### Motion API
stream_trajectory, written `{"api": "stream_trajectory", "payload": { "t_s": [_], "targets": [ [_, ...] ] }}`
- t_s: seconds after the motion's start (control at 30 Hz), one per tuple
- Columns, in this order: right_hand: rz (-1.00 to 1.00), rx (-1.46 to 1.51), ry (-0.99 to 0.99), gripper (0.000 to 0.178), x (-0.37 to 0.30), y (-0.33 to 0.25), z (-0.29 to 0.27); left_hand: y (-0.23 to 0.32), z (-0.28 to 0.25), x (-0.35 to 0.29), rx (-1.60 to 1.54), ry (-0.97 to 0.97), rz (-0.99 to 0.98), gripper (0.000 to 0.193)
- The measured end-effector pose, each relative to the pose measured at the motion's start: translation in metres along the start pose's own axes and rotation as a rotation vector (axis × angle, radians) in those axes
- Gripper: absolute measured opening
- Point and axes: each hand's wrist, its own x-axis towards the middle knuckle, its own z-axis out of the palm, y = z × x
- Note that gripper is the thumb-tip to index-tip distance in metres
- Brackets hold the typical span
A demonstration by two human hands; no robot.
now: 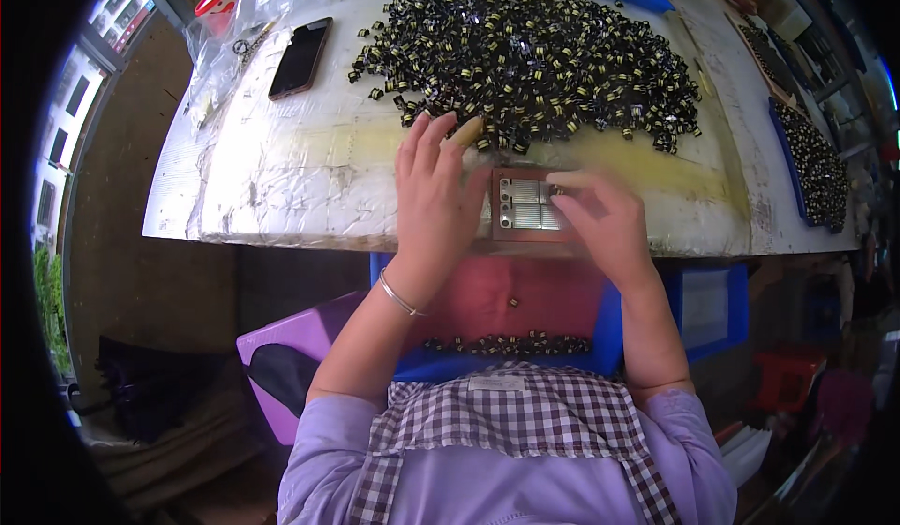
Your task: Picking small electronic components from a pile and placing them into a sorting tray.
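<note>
A large heap of small black-and-yellow coil-like parts (534, 66) covers the far middle of the table. My left hand (433, 192) reaches to the heap's near edge, fingers stretched and apart, with a yellowish cover on one fingertip. Between my hands, at the table's front edge, lies a reddish-brown block with a ridged metal plate (528, 204) set in it. Over the plate's right side, my right hand (605, 216) pinches with thumb and forefinger. A small dark part (557, 189) shows at those fingertips, slightly blurred.
Below the table edge, a blue tray (609, 333) with a red lining holds several loose parts. A phone (301, 57) lies at the left, near clear plastic bags and a red container (217, 0). Another blue tray of parts (811, 164) stands at the right edge.
</note>
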Motion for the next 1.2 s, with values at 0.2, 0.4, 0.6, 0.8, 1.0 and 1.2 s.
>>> {"api": "stream_trajectory", "payload": {
  "t_s": [0.2,0.4,0.6,0.8,1.0,1.2],
  "targets": [
    [-0.098,0.021,-0.112,0.02,0.006,-0.005,-0.004,0.001,-0.008,0.0,-0.114,-0.016,-0.117,0.033],
    [-0.068,-0.01,-0.127,0.019,0.006,-0.013,-0.005,0.003,0.001,0.004,-0.012,-0.027,-0.076,0.024],
    [-0.087,-0.028,-0.076,0.02,0.002,-0.014,-0.002,0.014,0.006,0.009,-0.002,0.019,-0.087,0.015],
    [-0.131,-0.033,-0.075,0.02,0.006,-0.008,-0.001,0.011,0.008,0.008,-0.011,0.052,-0.093,0.016],
    [-0.122,-0.026,-0.078,0.02,0.01,-0.01,0.0,0.003,0.004,0.007,-0.028,0.025,-0.057,0.02],
    [-0.196,-0.068,-0.032,0.02,0.003,-0.012,-0.001,0.009,-0.001,0.002,-0.08,0.038,-0.07,0.021]
  ]
}}
